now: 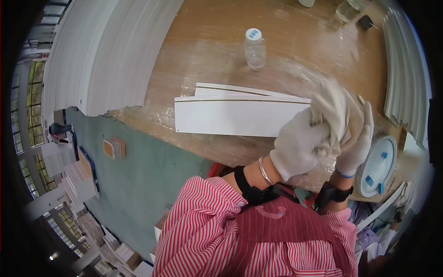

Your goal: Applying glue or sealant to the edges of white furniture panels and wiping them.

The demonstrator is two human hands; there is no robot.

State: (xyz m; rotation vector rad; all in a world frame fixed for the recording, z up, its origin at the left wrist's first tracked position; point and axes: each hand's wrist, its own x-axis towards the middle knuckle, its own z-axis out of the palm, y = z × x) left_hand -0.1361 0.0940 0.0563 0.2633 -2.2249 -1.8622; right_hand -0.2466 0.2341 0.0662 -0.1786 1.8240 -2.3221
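**Gloved hands bunch a cloth at the surface's near edge**

Both hands wear white gloves. The left hand [297, 150] has its grip closed around a crumpled white cloth [333, 111], and the right hand [357, 143] presses against the same cloth from the other side, fingers curled onto it. The cloth is held just above the near edge of the wooden surface [207, 41], touching the right end of two long white panels [230, 115] that lie flat, stacked and slightly offset. A clear plastic bottle [254, 48] with a white cap stands upright farther back, toward the middle. A round white lid [378, 166] sits at the near right corner.
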